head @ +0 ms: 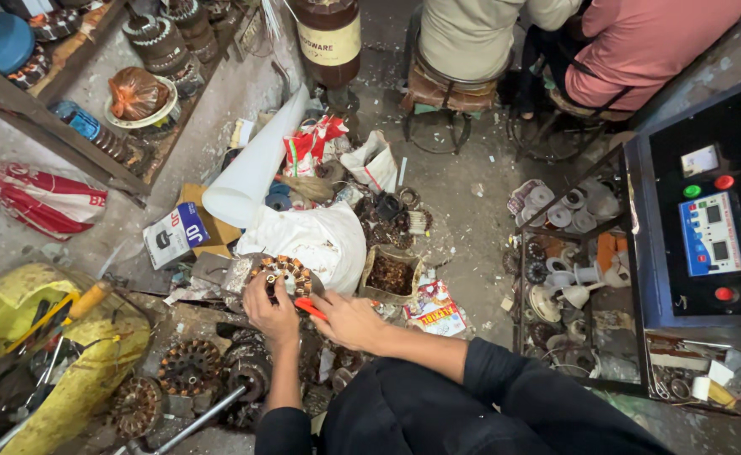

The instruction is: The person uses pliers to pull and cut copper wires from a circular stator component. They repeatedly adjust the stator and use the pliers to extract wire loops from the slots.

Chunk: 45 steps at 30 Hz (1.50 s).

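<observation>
A cluttered workshop floor (463,227) seen from above, with a seated person's two hands at the centre. At far left, a yellow sack (67,371) holds tools, and beside it several used motor cores (189,366) with copper windings lie on the ground. The left hand (271,313) curls around the lower edge of a round motor core (284,274) ringed with copper coils, steadying it on the floor just in front of the knees. The right hand (349,320) lies just beside it, fingers closed around a red-handled tool (310,308) whose tip points at the core. The core looks heavy and rigid, likely metal, with sharp edges; its thin wire coils could snag or tear, so the solid outer rim seems the safest grip. Behind it a white cloth bag (316,240) and a white rolled sheet (252,168) crowd close. To the right sits a small tray of scrap (390,275), then a rack of white spools (569,253), and a black control box (708,211) with coloured buttons. Two seated people (556,42) sit beyond.
</observation>
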Tool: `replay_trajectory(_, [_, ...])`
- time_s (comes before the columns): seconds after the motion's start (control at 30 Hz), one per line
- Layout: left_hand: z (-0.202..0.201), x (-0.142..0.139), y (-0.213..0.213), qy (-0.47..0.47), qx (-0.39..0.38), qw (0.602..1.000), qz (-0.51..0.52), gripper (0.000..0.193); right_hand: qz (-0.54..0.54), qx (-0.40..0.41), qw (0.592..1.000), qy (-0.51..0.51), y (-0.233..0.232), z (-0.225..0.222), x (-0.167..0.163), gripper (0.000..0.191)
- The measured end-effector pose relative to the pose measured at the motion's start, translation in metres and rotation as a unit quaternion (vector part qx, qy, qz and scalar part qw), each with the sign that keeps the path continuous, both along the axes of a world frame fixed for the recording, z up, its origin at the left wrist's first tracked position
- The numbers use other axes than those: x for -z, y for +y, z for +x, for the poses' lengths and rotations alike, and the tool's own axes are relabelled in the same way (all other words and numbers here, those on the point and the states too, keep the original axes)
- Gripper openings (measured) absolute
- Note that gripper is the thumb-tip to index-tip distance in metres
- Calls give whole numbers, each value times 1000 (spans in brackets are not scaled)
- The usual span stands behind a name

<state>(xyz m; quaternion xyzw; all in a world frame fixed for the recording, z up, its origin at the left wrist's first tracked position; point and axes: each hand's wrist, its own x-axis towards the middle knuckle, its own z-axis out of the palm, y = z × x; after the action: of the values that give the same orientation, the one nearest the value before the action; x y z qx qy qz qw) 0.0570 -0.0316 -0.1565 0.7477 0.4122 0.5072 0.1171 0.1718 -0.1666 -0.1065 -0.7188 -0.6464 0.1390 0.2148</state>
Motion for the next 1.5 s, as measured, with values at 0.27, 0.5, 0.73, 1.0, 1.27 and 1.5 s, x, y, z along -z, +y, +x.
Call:
replay_trajectory(0.27, [3, -9, -8, -82, 14, 995, -51, 34, -177, 46, 621, 762, 14, 11, 56, 32])
replay_trajectory(0.5, [1, 6, -5, -32, 5, 999, -26, 29, -217, 41, 620, 753, 11, 17, 49, 42])
replay_trajectory(0.73, [-3, 27, -1, -26, 3, 999, -29, 25, -93, 31, 961, 258, 7, 3, 18, 77])
replay_trajectory(1.0, [-1, 24, -2, -36, -2, 998, -49, 25, 145, -19, 973, -181, -4, -4, 10, 63])
replay_trajectory(1.27, [-17, 23, -4, -75, 25, 993, -92, 47, -4, 33, 978, 205, 12, -9, 53, 39])
replay_trajectory(1.5, [-25, 3, -6, -182, 45, 977, -97, 45, -238, 36, 628, 740, 35, 6, 62, 49])
